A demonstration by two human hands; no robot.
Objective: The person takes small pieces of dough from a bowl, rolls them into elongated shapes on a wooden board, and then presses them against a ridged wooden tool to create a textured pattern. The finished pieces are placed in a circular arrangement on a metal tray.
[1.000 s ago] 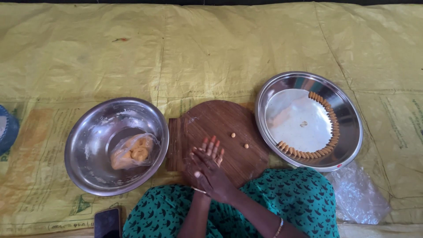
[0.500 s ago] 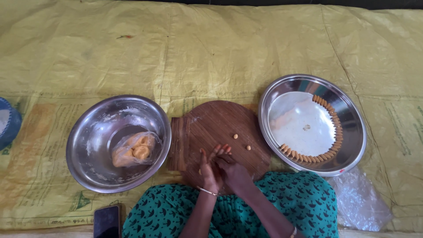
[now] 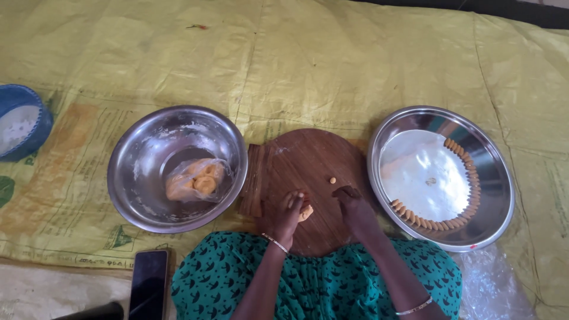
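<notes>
A round wooden board [image 3: 302, 163] lies in front of me on a yellow sheet. My left hand [image 3: 285, 214] rests on its near part, fingers closed on a small lump of orange dough [image 3: 306, 212]. My right hand [image 3: 353, 204] is just to the right, fingertips pinched together on the board where a tiny dough piece lay. Another small dough ball [image 3: 332, 180] sits loose on the board beyond my hands. The steel plate [image 3: 492, 172] at the right holds a curved row of small shaped dough pieces [image 3: 441, 224] along its rim.
A steel bowl [image 3: 148, 151] at the left holds orange dough in a clear plastic bag [image 3: 195, 179]. A blue container [image 3: 21, 121] sits at the far left edge. A dark phone [image 3: 148, 283] lies near my left knee. Crumpled clear plastic [image 3: 492, 281] lies below the plate.
My hands, pressed together over the board a second ago, have separated. The left now keeps the dough lump; the right has moved right onto one of the two small pieces.
</notes>
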